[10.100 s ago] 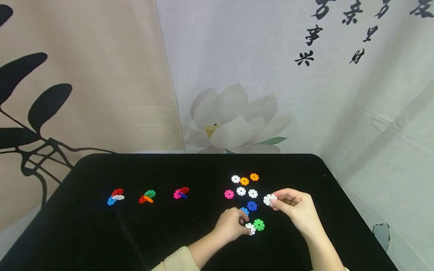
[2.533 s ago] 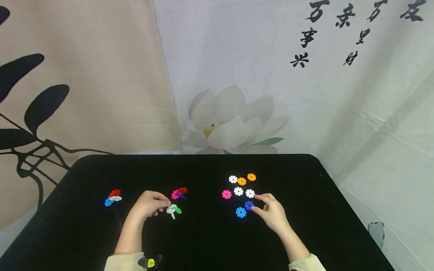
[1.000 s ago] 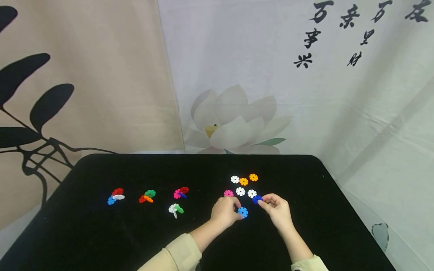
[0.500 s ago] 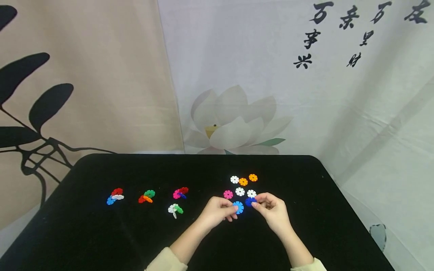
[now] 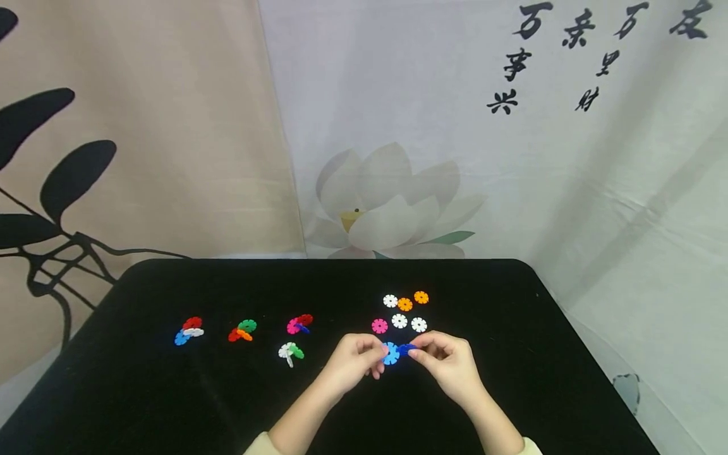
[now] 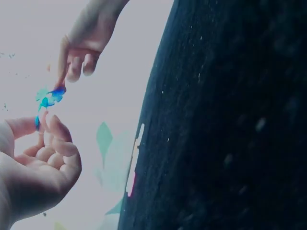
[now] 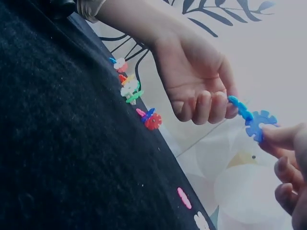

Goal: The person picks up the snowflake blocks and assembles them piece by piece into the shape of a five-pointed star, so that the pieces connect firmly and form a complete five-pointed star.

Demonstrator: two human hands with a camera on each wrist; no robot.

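Above the black table, my left hand pinches a light blue notched snowflake disc between thumb and finger. My right hand pinches a dark blue snowflake disc by its edge. In the right wrist view the light blue disc is seen nearly edge-on, and its rim meets the dark blue disc, which faces the camera. The two discs are at an angle to each other and seem slotted together. How deep the slots reach cannot be told.
Loose discs lie just beyond my hands: a pink disc, white discs and orange discs. At left stand joined clusters: red-white-blue, red-green-orange, pink-red-blue and white-green. A printed curtain hangs behind.
The white and green discs became a cluster, set down at left by my left hand. Both hands then picked up the blue discs and brought them together, moving slightly left.
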